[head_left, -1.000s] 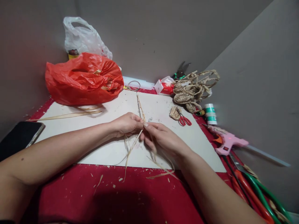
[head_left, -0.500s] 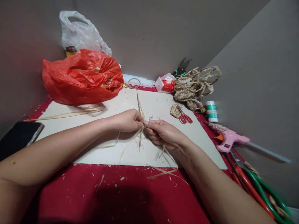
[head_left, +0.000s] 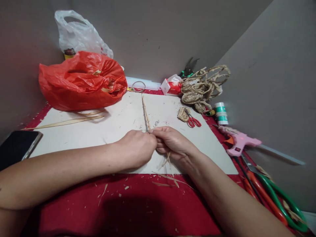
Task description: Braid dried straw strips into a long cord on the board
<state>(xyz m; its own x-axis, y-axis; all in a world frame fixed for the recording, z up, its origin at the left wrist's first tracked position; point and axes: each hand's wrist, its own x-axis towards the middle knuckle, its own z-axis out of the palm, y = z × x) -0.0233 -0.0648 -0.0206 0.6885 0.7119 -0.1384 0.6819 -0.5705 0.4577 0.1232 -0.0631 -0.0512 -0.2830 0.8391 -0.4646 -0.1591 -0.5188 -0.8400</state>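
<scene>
A thin braided straw cord (head_left: 145, 113) runs from near the back edge of the white board (head_left: 118, 117) to my two hands at the centre. My left hand (head_left: 139, 148) is a closed fist, palm down, at the cord's near end; its fingertips are hidden. Touching it, my right hand (head_left: 172, 141) pinches the cord's end between thumb and forefinger, the other fingers curled. Loose straw strands (head_left: 168, 161) hang below my right hand and reach past the board's front edge.
Left: red bag (head_left: 81, 82), white bag (head_left: 79, 34), phone (head_left: 18, 148), flat straw strips (head_left: 66, 122). Back: ring (head_left: 138, 86), tissue pack (head_left: 171, 85), rope bundle (head_left: 199, 87). Right: red scissors (head_left: 194, 121), white-green bottle (head_left: 221, 113), pink glue gun (head_left: 240, 143), green-handled tool (head_left: 281, 197).
My left hand has turned over the strands and come nearer to me, its back now facing up. My right hand stays pinched on the cord. The view has shifted slightly.
</scene>
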